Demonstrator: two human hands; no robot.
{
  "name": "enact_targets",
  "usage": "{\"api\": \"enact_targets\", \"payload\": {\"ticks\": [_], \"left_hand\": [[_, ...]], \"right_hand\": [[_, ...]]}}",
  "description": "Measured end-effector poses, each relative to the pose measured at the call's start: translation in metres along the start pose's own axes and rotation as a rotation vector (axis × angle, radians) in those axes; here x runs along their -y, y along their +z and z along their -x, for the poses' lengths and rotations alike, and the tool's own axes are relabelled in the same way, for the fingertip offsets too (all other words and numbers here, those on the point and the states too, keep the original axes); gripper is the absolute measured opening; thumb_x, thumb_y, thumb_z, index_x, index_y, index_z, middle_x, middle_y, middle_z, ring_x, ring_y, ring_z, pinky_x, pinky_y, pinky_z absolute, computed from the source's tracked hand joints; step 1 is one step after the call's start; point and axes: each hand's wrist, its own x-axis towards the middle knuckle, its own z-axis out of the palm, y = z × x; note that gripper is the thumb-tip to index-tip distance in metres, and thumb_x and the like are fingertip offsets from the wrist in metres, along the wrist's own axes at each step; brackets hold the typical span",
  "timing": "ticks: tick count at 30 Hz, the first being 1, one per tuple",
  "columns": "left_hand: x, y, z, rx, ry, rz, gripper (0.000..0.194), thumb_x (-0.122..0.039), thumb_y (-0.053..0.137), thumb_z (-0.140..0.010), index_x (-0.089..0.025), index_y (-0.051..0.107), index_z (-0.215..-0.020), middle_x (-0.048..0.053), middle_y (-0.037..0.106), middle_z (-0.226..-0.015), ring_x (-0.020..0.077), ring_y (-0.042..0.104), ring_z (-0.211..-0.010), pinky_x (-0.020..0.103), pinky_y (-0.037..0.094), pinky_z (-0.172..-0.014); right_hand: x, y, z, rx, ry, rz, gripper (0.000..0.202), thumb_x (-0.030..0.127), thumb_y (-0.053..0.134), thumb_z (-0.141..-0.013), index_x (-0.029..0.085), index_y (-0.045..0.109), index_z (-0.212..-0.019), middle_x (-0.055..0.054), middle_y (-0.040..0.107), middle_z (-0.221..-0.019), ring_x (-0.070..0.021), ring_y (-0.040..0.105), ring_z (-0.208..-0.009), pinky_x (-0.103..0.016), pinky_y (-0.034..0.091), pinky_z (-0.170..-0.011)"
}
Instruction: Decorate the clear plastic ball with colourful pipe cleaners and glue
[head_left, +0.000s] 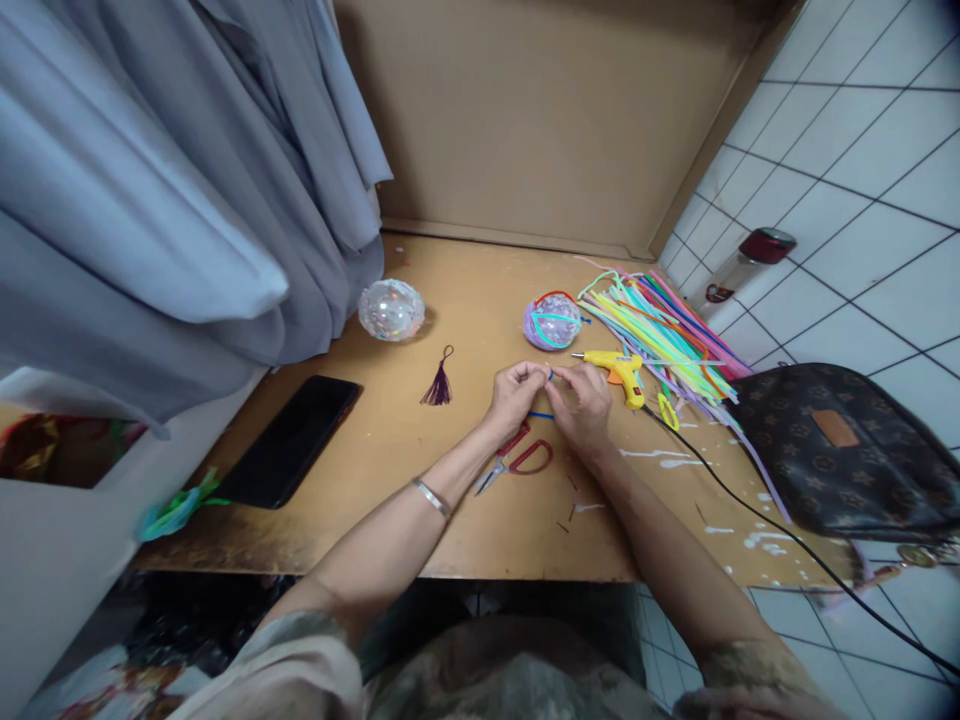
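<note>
My left hand point(519, 392) and my right hand point(583, 402) meet over the middle of the table, fingertips pinched close together on a blue pipe cleaner point(551, 375). A short straight blue length point(541, 415) shows lower down between the hands; whether it is the same piece I cannot tell. Just below my left hand lie red-handled scissors point(517, 462), blades toward me. Beyond the hands sits a clear ball point(556, 322) wrapped with lilac, turquoise and red strands. A yellow glue gun point(619, 372) lies right beside my right hand, nozzle pointing left.
Many coloured pipe cleaners point(660, 325) are heaped at the back right, near a dark patterned bag point(847, 450) and a bottle point(742, 265). Leftward are another clear ball point(391, 309), a purple tassel point(439, 380) and a black phone point(292, 440). The glue gun's cord point(757, 515) crosses the right side.
</note>
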Motion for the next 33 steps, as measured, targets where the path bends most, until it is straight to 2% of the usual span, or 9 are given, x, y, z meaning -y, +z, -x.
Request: {"api": "enact_targets", "payload": {"ticks": [4,11,17,20,22,25,28,33], "left_hand": [[-0.001,-0.001,-0.002,-0.018,-0.036,0.057,0.034,-0.04,0.077,-0.064,-0.016,0.053,-0.059,-0.008,0.041,-0.048,0.0042,0.031,-0.045,0.02,0.023,-0.048],[0.001,-0.002,-0.006,-0.031,-0.056,0.126,0.031,-0.037,0.076,-0.062,-0.016,0.053,-0.06,-0.008,0.042,-0.05,0.0037,0.033,-0.047,0.021,0.028,-0.05],[0.002,-0.004,-0.009,-0.057,-0.058,0.144,0.033,-0.039,0.08,-0.059,-0.016,0.056,-0.061,-0.008,0.043,-0.052,0.0038,0.034,-0.048,0.02,0.028,-0.049],[0.002,-0.004,-0.009,-0.03,-0.057,0.143,0.035,-0.042,0.081,-0.06,-0.016,0.059,-0.065,-0.007,0.044,-0.053,0.004,0.035,-0.049,0.02,0.029,-0.05],[0.002,-0.004,-0.008,-0.005,-0.047,0.116,0.036,-0.045,0.081,-0.061,-0.015,0.061,-0.066,-0.007,0.045,-0.054,0.0042,0.035,-0.049,0.021,0.029,-0.05],[0.001,-0.004,-0.005,0.012,-0.037,0.069,0.039,-0.049,0.08,-0.063,-0.015,0.061,-0.066,-0.005,0.048,-0.055,0.0046,0.037,-0.049,0.021,0.03,-0.05],[0.0,-0.003,-0.003,0.014,-0.033,0.048,0.04,-0.051,0.078,-0.065,-0.015,0.059,-0.063,-0.005,0.048,-0.055,0.0047,0.038,-0.049,0.021,0.03,-0.05],[-0.001,-0.002,-0.002,0.007,-0.017,0.034,0.043,-0.053,0.074,-0.069,-0.016,0.054,-0.059,-0.005,0.046,-0.054,0.005,0.037,-0.049,0.021,0.03,-0.05]], "right_hand": [[0.004,-0.001,-0.002,0.033,0.057,-0.104,0.02,0.031,0.058,-0.091,0.022,0.069,-0.105,-0.005,0.062,-0.082,-0.0194,0.059,-0.073,-0.035,0.049,-0.069],[0.01,-0.002,-0.004,0.046,0.157,-0.306,0.025,0.028,0.056,-0.09,0.02,0.07,-0.109,-0.004,0.06,-0.081,-0.0182,0.059,-0.073,-0.034,0.053,-0.068],[0.012,-0.002,-0.005,-0.059,0.185,-0.268,0.014,0.03,0.058,-0.092,0.021,0.069,-0.09,-0.003,0.061,-0.079,-0.0172,0.059,-0.072,-0.033,0.05,-0.067],[0.011,-0.002,-0.005,-0.091,0.18,-0.223,0.022,0.033,0.059,-0.092,0.022,0.059,-0.073,0.0,0.057,-0.069,-0.016,0.054,-0.067,-0.032,0.047,-0.065],[0.01,-0.003,-0.005,-0.101,0.186,-0.207,0.026,0.034,0.057,-0.093,0.022,0.056,-0.07,0.001,0.054,-0.068,-0.0161,0.053,-0.067,-0.031,0.047,-0.065],[0.007,-0.003,-0.005,-0.068,0.206,-0.2,0.022,0.031,0.047,-0.098,0.021,0.064,-0.089,-0.004,0.061,-0.082,-0.0184,0.057,-0.078,-0.034,0.049,-0.073],[0.006,-0.004,-0.005,0.004,0.193,-0.208,0.029,0.03,0.043,-0.099,0.02,0.066,-0.113,-0.008,0.063,-0.093,-0.0205,0.06,-0.085,-0.037,0.051,-0.079],[0.006,-0.003,-0.005,0.075,0.166,-0.201,0.029,0.033,0.05,-0.096,0.021,0.068,-0.116,-0.006,0.061,-0.086,-0.0205,0.059,-0.079,-0.038,0.053,-0.077]]}}
